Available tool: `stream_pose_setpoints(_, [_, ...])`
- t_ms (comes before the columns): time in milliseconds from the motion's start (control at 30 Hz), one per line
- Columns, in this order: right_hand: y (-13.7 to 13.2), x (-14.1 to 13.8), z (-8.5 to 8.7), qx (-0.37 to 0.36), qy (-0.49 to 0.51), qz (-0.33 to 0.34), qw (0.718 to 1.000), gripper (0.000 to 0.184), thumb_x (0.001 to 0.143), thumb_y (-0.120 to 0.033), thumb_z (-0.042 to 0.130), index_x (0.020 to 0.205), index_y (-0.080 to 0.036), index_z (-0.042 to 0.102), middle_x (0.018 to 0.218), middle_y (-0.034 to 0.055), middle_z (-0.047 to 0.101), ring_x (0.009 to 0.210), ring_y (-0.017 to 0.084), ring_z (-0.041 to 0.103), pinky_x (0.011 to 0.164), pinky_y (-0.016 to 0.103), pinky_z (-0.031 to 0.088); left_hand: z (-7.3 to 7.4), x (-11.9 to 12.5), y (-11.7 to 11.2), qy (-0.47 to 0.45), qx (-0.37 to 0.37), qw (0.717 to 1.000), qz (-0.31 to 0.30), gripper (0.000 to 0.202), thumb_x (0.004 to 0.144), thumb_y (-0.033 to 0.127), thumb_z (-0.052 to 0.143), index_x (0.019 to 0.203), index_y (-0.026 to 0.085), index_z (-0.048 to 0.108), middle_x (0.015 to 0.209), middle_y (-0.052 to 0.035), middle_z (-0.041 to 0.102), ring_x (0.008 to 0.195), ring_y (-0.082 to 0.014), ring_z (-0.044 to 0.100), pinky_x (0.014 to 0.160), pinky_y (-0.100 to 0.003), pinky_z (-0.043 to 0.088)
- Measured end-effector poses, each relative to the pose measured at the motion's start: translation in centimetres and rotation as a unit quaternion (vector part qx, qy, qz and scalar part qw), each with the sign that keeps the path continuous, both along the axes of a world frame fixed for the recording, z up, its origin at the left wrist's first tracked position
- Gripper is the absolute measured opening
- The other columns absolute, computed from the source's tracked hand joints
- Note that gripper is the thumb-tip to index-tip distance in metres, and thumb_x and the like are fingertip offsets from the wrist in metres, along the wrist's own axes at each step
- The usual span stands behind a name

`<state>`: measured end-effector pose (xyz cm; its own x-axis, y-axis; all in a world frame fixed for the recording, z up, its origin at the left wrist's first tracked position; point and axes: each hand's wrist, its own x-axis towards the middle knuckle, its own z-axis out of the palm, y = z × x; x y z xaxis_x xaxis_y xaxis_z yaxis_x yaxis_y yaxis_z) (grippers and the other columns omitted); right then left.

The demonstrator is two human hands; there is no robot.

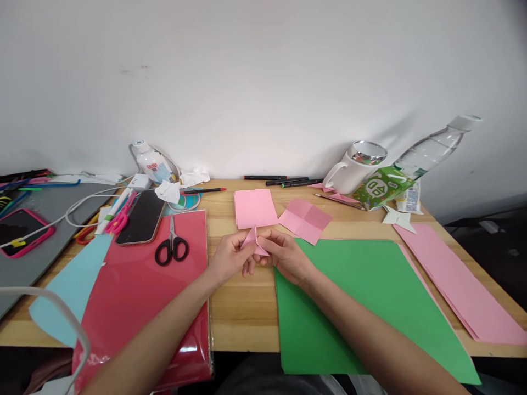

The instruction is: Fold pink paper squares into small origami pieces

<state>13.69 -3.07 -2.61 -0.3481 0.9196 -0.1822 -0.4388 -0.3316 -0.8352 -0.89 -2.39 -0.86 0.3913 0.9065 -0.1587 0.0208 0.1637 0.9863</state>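
Over the middle of the wooden desk, both my hands pinch a small folded pink paper piece. My left hand grips its left side with the fingers closed. My right hand holds the right side, fingers curled over it. Just beyond the hands lie a pink paper stack and a creased, unfolded pink sheet.
A green sheet lies at the right, long pink sheets beyond it. Red paper, black scissors, a phone and blue paper are at the left. A mug, water bottle and markers line the wall.
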Motion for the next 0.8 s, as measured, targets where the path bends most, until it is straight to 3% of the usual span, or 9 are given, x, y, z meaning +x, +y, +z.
stream_pose_setpoints(167, [0.1,0.0,-0.1,-0.006,0.013,-0.003,1.000,0.030,0.069,-0.040,0.077,0.070,-0.014,0.062,0.057,-0.0026,0.059,0.053,0.007,0.051,0.051,0.019,0.040,-0.2,0.1,-0.1,-0.050,-0.031,0.998,0.027,0.035,0.071,0.044,0.069,0.067,0.017,0.046,0.057,-0.0005,0.064,0.037,-0.0109,0.056,0.033,-0.021,0.044])
stream_pose_setpoints(367, [0.3,0.4,-0.3,-0.074,0.020,0.025,0.997,0.034,0.064,-0.043,0.080,0.070,-0.013,0.064,0.060,-0.0004,0.061,0.058,0.008,0.054,0.053,0.019,0.042,0.5,0.0,-0.2,-0.034,0.002,0.999,0.024,0.037,0.071,0.044,0.069,0.065,0.018,0.043,0.048,0.0026,0.060,0.032,-0.0095,0.053,0.031,-0.018,0.040])
stream_pose_setpoints(500, [0.3,0.5,-0.2,-0.069,0.035,0.037,0.996,0.032,0.063,-0.040,0.081,0.065,-0.013,0.064,0.059,-0.0010,0.060,0.056,0.007,0.054,0.055,0.020,0.043,0.8,0.1,-0.4,-0.039,0.000,0.999,0.013,0.036,0.071,0.044,0.069,0.065,0.018,0.044,0.049,0.0021,0.061,0.033,-0.0100,0.054,0.030,-0.018,0.039])
stream_pose_setpoints(667, [0.2,0.3,-0.2,-0.040,0.035,0.019,0.998,0.031,0.064,-0.039,0.080,0.062,-0.014,0.064,0.058,-0.0017,0.060,0.054,0.008,0.053,0.055,0.022,0.042,0.8,0.2,-0.5,-0.042,-0.004,0.999,0.012,0.037,0.071,0.046,0.068,0.064,0.019,0.044,0.048,0.0024,0.061,0.032,-0.0105,0.054,0.030,-0.018,0.041])
stream_pose_setpoints(800, [0.2,0.3,-0.3,-0.077,0.030,0.002,0.997,0.030,0.063,-0.039,0.081,0.066,-0.014,0.064,0.060,-0.0014,0.061,0.056,0.007,0.054,0.055,0.020,0.043,0.7,0.2,-0.4,-0.037,0.004,0.999,0.023,0.038,0.071,0.047,0.068,0.064,0.019,0.043,0.046,0.0030,0.060,0.032,-0.0105,0.053,0.032,-0.020,0.043])
